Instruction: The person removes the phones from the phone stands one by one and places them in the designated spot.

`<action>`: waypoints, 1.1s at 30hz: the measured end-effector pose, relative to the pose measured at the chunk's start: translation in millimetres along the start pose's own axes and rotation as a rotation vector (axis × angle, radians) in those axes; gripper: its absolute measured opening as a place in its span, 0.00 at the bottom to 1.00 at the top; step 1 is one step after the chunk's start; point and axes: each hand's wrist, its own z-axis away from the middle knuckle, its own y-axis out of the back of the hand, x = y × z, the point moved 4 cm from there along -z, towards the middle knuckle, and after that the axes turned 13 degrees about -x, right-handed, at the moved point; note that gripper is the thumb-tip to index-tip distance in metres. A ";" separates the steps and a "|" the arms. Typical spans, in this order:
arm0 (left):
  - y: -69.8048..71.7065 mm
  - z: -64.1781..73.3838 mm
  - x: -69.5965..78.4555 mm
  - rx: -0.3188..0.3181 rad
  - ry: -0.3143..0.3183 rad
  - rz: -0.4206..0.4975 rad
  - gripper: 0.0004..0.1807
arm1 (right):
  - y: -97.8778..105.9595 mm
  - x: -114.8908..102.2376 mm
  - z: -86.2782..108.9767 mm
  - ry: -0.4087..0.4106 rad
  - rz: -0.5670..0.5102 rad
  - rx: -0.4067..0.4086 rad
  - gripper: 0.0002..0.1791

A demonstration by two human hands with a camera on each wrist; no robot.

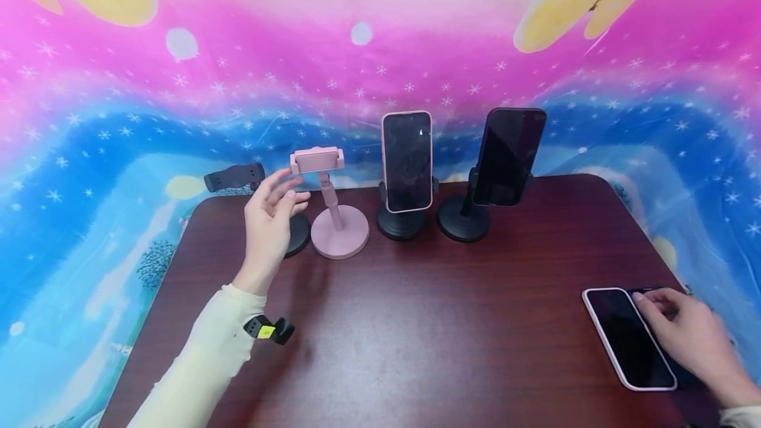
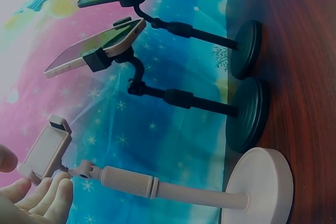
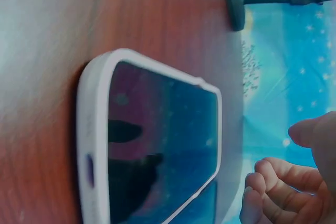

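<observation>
My left hand is beside the holder of a pink phone stand, its fingers loosely bent and nothing in them. In the left wrist view, the fingertips lie right at the lower end of the stand's clamp, which has no phone in it. At the table's right, my right hand hovers low by a phone in a white case, lying screen up. A second, dark phone lies alongside, partly hidden. The right fingers are relaxed, with a gap to the thumb.
Two black stands at the back hold upright phones, one pink-edged, one black. Another black stand is partly behind my left hand. A patterned cloth hangs behind the brown table.
</observation>
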 end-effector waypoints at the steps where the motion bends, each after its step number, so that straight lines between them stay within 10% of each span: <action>1: 0.0 1.1 0.0 -0.001 0.001 -0.002 0.22 | 1.1 -2.6 0.7 0.007 -0.009 0.004 0.18; 33: -9.0 37.8 11.3 0.039 -0.058 0.024 0.15 | -2.7 -92.5 2.5 0.136 -0.084 -0.010 0.16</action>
